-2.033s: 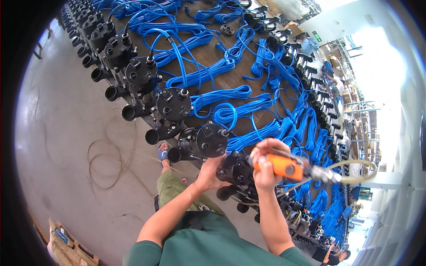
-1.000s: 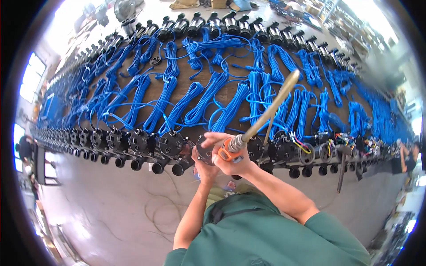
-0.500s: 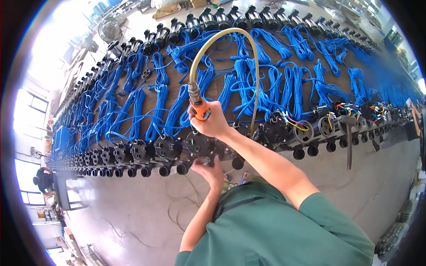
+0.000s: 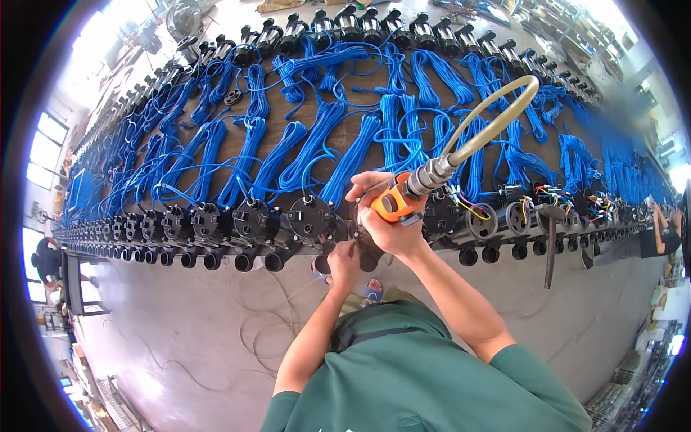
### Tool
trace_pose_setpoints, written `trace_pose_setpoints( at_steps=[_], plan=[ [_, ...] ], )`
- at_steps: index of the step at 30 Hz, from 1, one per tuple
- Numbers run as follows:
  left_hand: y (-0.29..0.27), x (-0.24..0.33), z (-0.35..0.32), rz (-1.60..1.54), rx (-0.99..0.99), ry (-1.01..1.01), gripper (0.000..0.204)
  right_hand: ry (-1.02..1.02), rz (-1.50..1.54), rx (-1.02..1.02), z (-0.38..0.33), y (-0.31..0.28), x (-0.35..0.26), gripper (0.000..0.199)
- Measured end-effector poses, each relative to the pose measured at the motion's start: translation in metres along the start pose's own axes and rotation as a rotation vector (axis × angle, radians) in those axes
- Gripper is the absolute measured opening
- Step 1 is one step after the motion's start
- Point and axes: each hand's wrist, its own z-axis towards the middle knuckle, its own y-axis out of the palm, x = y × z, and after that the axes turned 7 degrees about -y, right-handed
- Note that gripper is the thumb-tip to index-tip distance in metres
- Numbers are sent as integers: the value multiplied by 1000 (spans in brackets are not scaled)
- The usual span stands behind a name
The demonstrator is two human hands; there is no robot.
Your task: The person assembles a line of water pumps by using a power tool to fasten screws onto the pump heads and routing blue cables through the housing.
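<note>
My right hand (image 4: 394,234) is wrapped round an orange air tool (image 4: 390,206), tilted so its metal hose fitting points up to the right. A pale air hose (image 4: 497,119) loops from that fitting. Below and left of it, my left hand (image 4: 344,263) has its fingers drawn together against the near row of pumps; what they hold, if anything, is hidden. Just left of the tool stands a black pump (image 4: 310,218) with a round bolted cover. Part of another pump lies behind my right hand.
Coiled blue cables (image 4: 317,147) cover the brown tabletop (image 4: 353,122). More pumps (image 4: 349,27) line the far edge. At right, a hammer (image 4: 551,248) hangs by open pump housings (image 4: 484,219) with coloured wires. Another person (image 4: 658,234) is far right, and one (image 4: 48,263) far left.
My right hand has moved right and lower, tilting the air tool, and the hose loop has swung right. My left hand has shifted from under a pump to its front, fingers now drawn together.
</note>
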Motion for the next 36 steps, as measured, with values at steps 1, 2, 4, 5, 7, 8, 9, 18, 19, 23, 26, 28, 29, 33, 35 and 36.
trace_pose_setpoints(
  at_steps=[1, 2, 4, 5, 7, 8, 9, 18, 19, 23, 26, 28, 29, 33, 35, 36],
  plan=[
    [-1, -1, 0, -5, 11, -4, 15, -16, -6, -49, -1, -1, 4, 39],
    [-1, -1, -1, -10, 22, -9, 15, -20, 4, -65, -1, 0, 8, 37],
    [1, -1, -1, 3, 59, 40, 14, -30, 14, -92, 2, 4, 10, 34],
    [1, -2, 0, 9, 52, 44, 14, -5, -33, -97, 3, 6, 10, 27],
    [-1, 5, 1, 14, 34, 48, 14, 9, -27, -47, 1, 13, 16, 23],
    [-2, 8, 0, 23, 36, 52, 11, -5, -90, -113, -1, 9, 26, 22],
    [-2, 6, -1, 28, 39, 58, 9, 43, -85, -112, -6, 12, 29, 22],
    [-1, 9, 3, -56, 98, 155, 11, 55, -83, -185, 3, 14, 28, 27],
    [-2, 9, 5, -62, 101, 154, 11, 52, -56, -165, 7, 14, 20, 27],
    [-7, 5, 4, 62, 48, 99, 19, 78, 121, -137, 36, 13, -28, 31],
    [-21, 45, -12, -103, -111, -66, 106, -41, 107, -172, 55, 4, -46, 36],
    [-28, 71, -14, -248, -63, -85, 123, -37, 110, -173, 49, 3, -36, 35],
    [-30, 80, -10, -331, -16, -84, 126, -7, 97, -188, 44, 2, -27, 35],
    [-41, 119, 27, -737, -156, -321, 113, -1, -46, -242, 58, 1, -21, 28],
    [-19, 99, 26, -791, -74, -274, 110, -57, 25, -116, 67, 31, -31, 27],
    [-13, 105, 25, -840, -78, -285, 110, -88, 21, -108, 67, 27, -28, 28]
  ],
)
